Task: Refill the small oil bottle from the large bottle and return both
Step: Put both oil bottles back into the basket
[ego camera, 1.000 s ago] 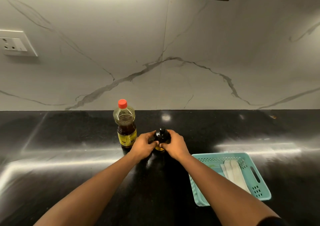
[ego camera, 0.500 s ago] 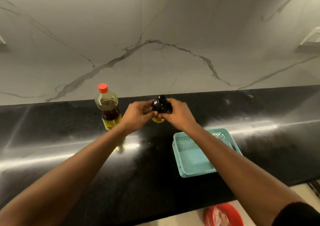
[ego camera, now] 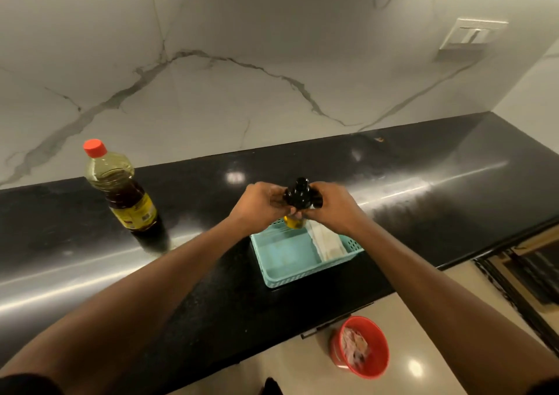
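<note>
We see the left hand (ego camera: 257, 205) and right hand (ego camera: 332, 210) both gripping the small oil bottle (ego camera: 299, 196), held above the desk (ego camera: 211, 288) near the teal basket (ego camera: 290, 270), with the large bottle (ego camera: 121, 188) upright well to the left.

Small oil bottle (ego camera: 299, 197) mostly behind fingers (ego camera: 269, 199).

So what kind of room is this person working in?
Probably a home kitchen: a glossy black stone counter runs along a marble-look wall, a large oil bottle stands on it, and a red bin sits on the floor below.
</note>
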Action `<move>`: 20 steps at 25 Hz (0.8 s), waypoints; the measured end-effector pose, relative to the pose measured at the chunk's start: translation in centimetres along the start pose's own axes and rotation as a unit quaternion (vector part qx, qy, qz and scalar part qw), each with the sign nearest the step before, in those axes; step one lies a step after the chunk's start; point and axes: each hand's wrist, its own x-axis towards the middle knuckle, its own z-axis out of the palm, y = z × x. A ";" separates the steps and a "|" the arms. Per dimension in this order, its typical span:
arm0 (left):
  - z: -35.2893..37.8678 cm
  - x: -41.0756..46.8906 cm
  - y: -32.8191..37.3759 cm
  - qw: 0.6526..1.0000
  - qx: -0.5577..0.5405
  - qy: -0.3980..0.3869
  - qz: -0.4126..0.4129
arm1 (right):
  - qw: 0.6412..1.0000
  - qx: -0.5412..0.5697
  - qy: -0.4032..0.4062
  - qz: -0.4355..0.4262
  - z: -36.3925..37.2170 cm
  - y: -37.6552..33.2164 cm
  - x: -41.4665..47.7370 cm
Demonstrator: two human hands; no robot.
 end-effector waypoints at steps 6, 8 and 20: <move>3.6 0.5 -2.6 0.996 0.053 -0.034 -0.056 | 0.998 0.043 -0.028 0.028 3.3 3.5 -0.8; 4.5 0.7 -3.1 0.995 0.063 -0.033 -0.066 | 0.998 0.047 -0.034 0.036 3.9 4.3 -0.9; 7.8 1.0 -3.3 0.995 0.067 0.006 -0.080 | 0.996 0.046 -0.022 0.078 4.8 6.7 -0.7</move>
